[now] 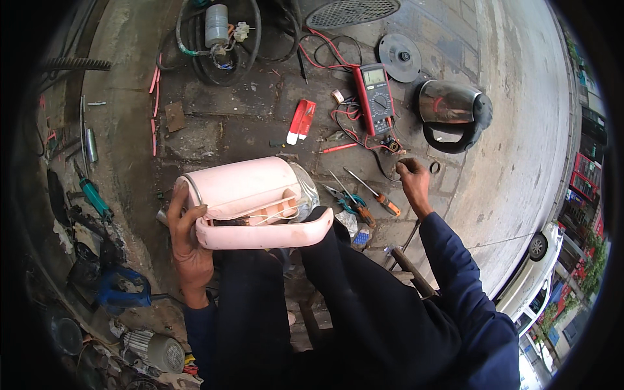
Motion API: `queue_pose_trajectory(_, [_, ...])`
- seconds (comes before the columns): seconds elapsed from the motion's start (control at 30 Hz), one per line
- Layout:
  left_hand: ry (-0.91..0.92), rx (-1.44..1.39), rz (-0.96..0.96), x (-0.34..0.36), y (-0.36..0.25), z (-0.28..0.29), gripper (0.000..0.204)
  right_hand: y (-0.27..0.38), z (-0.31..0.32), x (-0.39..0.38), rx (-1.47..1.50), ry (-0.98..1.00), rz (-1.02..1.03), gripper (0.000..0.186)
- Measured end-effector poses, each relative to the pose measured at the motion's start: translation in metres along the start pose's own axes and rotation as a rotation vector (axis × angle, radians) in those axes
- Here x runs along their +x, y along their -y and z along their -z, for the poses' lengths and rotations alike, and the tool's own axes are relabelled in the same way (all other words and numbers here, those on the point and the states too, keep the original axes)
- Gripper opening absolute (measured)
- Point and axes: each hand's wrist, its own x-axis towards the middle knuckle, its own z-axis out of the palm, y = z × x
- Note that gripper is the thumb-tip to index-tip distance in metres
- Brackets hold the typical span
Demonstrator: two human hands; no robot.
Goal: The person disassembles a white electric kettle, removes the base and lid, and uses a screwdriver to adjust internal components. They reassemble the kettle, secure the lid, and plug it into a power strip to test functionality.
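My left hand (187, 244) grips one end of a pink kettle-like appliance (240, 185), lying on its side over my knees. White wires show inside its opened handle (266, 235), and a clear, shiny part sticks out at its right end. My right hand (413, 182) is out to the right just above the paving, its fingers pinched together; what they hold, if anything, cannot be made out. Beside it lie a small black ring (435, 167) and a dark cable. Nearer my knees are an orange-handled screwdriver (388, 204) and pliers (351, 201).
Beyond stand a red multimeter (375, 97) with leads, a steel kettle (448, 107) with black handle, and a round grey base (399, 57). A red packet (301, 121) lies in the middle. Coiled hose and a capacitor (216, 26) sit far left; scrap and a motor (155, 351) line the left.
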Motion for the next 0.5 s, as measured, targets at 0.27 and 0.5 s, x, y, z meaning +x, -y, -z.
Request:
queue_pose_trajectory(0.27, [-0.045,-0.106,0.050,0.000,-0.006,-0.004,0.040,0.130,-0.062,0.033,-0.151,-0.009,0.579,0.023])
queue_pose_trajectory(0.5, [-0.056,-0.045,0.048,0.004,-0.008,-0.001,0.041,0.186,-0.115,0.069,-0.407,-0.089,0.537,0.033])
